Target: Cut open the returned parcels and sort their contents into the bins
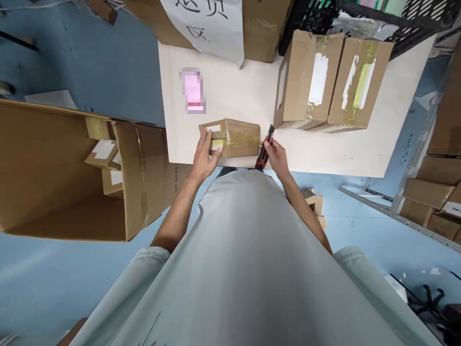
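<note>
A small cardboard box (pixel 243 138) sealed with clear tape lies near the front edge of the white table. My left hand (pixel 204 159) grips its left end, fingers over the labelled part and thumb on the near side. In my right hand (pixel 277 157) is a red and black box cutter (pixel 265 150), held just off the box's right end, its tip pointing away from me. Whether a blade sticks out I cannot tell.
Two taped boxes (pixel 331 86) stand right of centre on the table (pixel 223 91), before a black crate (pixel 425 24). At the back is a big box with a paper sign (pixel 216 29). Left stands a large open carton (pixel 61 173) with small boxes inside. A blurred pink item (pixel 193 90) lies back left.
</note>
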Demonstrator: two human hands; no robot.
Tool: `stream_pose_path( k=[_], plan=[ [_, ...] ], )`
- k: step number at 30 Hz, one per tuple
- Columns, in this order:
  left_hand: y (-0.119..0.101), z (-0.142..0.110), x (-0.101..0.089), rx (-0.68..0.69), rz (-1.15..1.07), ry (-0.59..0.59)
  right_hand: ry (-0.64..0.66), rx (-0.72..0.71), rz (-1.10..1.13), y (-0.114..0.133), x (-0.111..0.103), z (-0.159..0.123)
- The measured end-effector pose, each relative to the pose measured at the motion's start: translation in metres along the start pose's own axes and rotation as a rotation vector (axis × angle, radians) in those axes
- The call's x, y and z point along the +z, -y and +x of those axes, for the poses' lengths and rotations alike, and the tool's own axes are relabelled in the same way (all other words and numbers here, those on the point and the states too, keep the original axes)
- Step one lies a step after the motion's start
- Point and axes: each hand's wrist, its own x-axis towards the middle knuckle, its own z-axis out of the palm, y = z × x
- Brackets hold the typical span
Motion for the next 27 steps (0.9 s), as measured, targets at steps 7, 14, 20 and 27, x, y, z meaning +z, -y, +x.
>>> stream_pose_path(
  k=[7, 14, 20, 27],
  plan=[
    [0.014, -0.004, 0.007, 0.017, -0.129, 0.156, -0.089, -0.029, -0.322, 0.060, -0.007, -0.024],
    [0.009, 0.010, -0.017, -0.027, -0.340, 0.050, -0.029, 0.002, -0.550, 0.086, 0.023, -0.032],
    [-0.013, 0.051, -0.048, 0.008, -0.321, 0.012, -0.093, 0.033, -0.631, 0.095, 0.037, -0.039],
    [-0.017, 0.082, -0.062, 0.002, -0.237, 0.197, -0.136, 0.123, -0.680, 0.123, 0.060, -0.059]
  ],
)
